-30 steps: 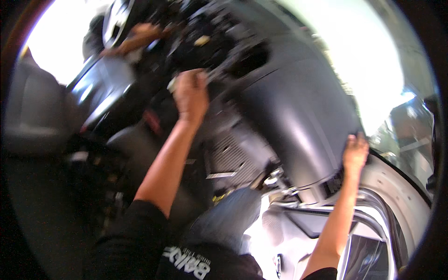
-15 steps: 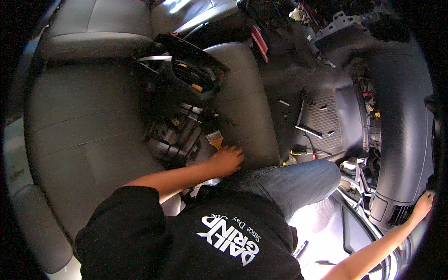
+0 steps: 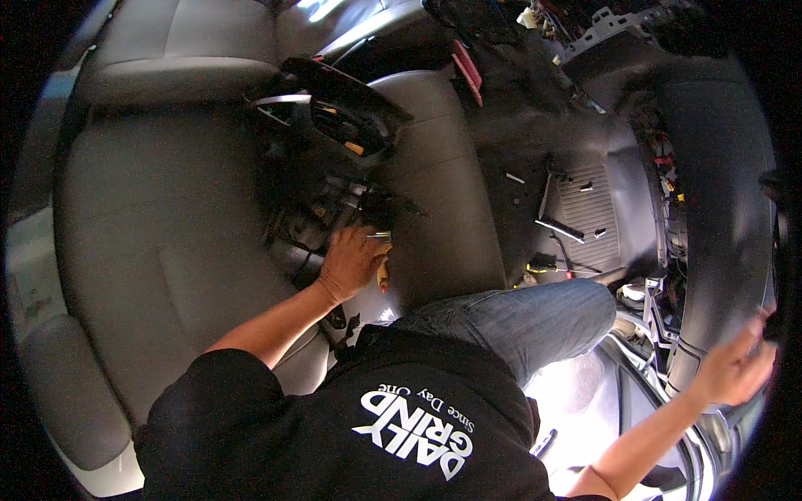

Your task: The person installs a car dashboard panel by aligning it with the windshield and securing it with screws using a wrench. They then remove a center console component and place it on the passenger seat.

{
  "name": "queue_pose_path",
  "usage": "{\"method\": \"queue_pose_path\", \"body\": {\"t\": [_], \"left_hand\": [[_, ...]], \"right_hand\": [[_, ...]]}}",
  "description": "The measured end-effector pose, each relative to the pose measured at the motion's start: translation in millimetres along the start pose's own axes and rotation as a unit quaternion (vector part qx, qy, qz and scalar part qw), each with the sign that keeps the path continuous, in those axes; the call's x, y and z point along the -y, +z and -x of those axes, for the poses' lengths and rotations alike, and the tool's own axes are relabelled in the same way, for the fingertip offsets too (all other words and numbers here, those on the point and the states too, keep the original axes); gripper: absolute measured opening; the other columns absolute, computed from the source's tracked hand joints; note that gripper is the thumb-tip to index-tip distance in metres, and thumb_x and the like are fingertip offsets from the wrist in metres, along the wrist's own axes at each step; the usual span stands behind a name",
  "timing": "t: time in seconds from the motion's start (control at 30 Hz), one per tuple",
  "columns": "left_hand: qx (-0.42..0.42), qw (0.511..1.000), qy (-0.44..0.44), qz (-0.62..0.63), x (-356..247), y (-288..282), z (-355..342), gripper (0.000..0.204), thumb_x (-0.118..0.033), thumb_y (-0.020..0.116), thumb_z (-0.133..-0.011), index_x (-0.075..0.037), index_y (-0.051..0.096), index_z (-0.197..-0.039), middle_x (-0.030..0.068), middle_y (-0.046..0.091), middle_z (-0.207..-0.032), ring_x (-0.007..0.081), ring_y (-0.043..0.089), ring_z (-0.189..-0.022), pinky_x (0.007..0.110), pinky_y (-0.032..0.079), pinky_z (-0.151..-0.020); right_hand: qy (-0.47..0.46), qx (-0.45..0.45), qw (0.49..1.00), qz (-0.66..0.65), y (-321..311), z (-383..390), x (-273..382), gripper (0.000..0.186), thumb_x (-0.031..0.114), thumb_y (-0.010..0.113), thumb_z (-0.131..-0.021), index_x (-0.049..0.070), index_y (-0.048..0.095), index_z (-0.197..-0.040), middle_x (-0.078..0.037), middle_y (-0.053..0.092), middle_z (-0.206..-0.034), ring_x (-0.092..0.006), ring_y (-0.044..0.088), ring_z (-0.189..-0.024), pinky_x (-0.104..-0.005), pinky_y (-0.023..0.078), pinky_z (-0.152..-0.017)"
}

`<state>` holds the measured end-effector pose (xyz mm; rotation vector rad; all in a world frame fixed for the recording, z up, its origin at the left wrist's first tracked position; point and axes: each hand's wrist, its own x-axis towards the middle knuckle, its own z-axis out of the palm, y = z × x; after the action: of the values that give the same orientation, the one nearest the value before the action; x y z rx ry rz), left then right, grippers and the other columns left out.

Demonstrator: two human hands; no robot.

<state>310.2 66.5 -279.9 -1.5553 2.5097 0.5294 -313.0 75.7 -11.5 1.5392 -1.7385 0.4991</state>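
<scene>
My left hand (image 3: 349, 263) is over the seat with its fingers curled at a paintbrush (image 3: 383, 269). The brush has a yellowish wooden handle with a red tip and a metal band; its bristles are mostly hidden. Under and beyond this hand lies a dark plastic housing (image 3: 305, 225). At the far right, my right hand (image 3: 735, 373) hangs near the end of the dashboard (image 3: 723, 209), slightly blurred. Its thumb and fingers are apart, and I see nothing between them.
A dark trim panel (image 3: 355, 113) with a vent rests on the seat (image 3: 159, 200). On the floor mat (image 3: 597, 209) lie an L-shaped metal tool (image 3: 560, 230) and a yellow-handled screwdriver (image 3: 541, 268). Loose wiring (image 3: 666, 171) shows under the dashboard.
My left hand has moved left and away from me to the paintbrush, which has shifted and turned slightly. My right hand has come off the dashboard's end and moved slightly left, its fingers spreading.
</scene>
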Motion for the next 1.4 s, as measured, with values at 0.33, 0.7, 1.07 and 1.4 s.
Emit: {"method": "queue_pose_path", "body": {"t": [0.33,0.7,1.07,1.4], "left_hand": [[-0.051,0.99,-0.1,0.085,-13.7,40.6,-2.6,0.057,-0.018,0.076,-0.086,-0.007,0.056,-0.139,0.0223,0.054,-0.133,0.0445,0.052,-0.128,0.051,0.048,-0.106],[-0.157,0.98,-0.099,0.069,3.2,-4.2,14.6,0.049,-0.024,0.078,-0.084,-0.003,0.062,-0.127,0.0226,0.061,-0.127,0.0406,0.056,-0.12,0.051,0.047,-0.099],[-0.144,0.919,-0.329,0.165,138.7,-17.2,34.1,0.063,-0.042,0.085,-0.083,0.003,0.065,-0.123,0.0239,0.067,-0.123,0.0429,0.06,-0.119,0.047,0.046,-0.105],[0.098,0.804,-0.342,0.476,121.7,-49.1,43.9,0.067,-0.037,0.083,-0.085,-0.001,0.064,-0.138,0.0119,0.069,-0.133,0.0269,0.063,-0.12,0.04,0.047,-0.106]], "right_hand": [[-0.154,0.525,0.684,-0.484,105.0,58.6,295.6,0.048,0.031,0.074,-0.092,0.007,0.064,-0.133,-0.018,0.07,-0.114,-0.0382,0.069,-0.105,-0.0453,0.057,-0.091],[-0.13,0.57,0.669,-0.458,137.7,125.7,422.7,0.052,0.039,0.07,-0.093,0.002,0.063,-0.128,-0.027,0.069,-0.116,-0.047,0.067,-0.108,-0.0552,0.054,-0.094],[-0.23,0.511,0.651,-0.512,97.9,130.0,396.4,0.02,0.022,0.065,-0.09,0.002,0.063,-0.089,-0.023,0.071,-0.082,-0.0456,0.07,-0.077,-0.0563,0.057,-0.07],[-0.26,0.584,0.61,-0.469,73.4,113.7,367.5,0.029,0.028,0.068,-0.091,0.0,0.068,-0.086,-0.024,0.071,-0.083,-0.0445,0.07,-0.082,-0.0538,0.057,-0.078]]}}
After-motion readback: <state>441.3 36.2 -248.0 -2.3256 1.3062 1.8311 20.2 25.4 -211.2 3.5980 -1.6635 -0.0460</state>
